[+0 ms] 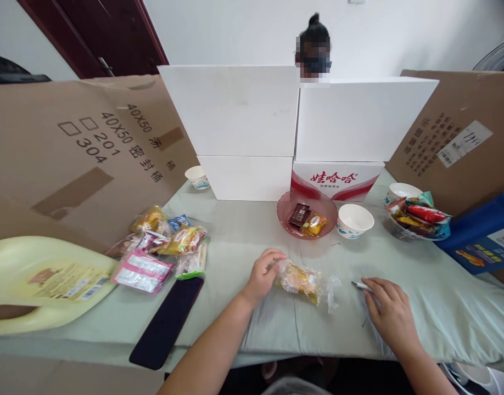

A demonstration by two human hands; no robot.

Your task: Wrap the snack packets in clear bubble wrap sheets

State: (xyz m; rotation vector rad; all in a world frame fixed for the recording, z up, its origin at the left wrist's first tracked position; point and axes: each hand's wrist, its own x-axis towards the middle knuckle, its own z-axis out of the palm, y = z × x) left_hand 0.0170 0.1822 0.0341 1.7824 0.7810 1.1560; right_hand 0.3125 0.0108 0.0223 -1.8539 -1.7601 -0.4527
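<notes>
My left hand (pixel 263 274) rests on the pale green tablecloth (pixel 244 236), its fingers pinching the left end of a clear snack packet (pixel 301 280) with yellow-orange food inside. My right hand (pixel 390 312) lies flat on the cloth to the right, its fingertips on a small thin silvery object (pixel 360 285); what that object is I cannot tell. Beyond the packet stands a pink glass bowl (pixel 291 227) holding two wrapped sweets, and beside it an empty white paper bowl (pixel 354 220).
A pile of wrapped snacks (pixel 165 247), a black phone (pixel 167 321) and a yellow jug (pixel 42 282) lie at left. White boxes (pixel 244 115), cardboard sheets and a person behind them close off the back. A bowl of snacks (pixel 419 216) and a blue box (pixel 482 236) sit at right.
</notes>
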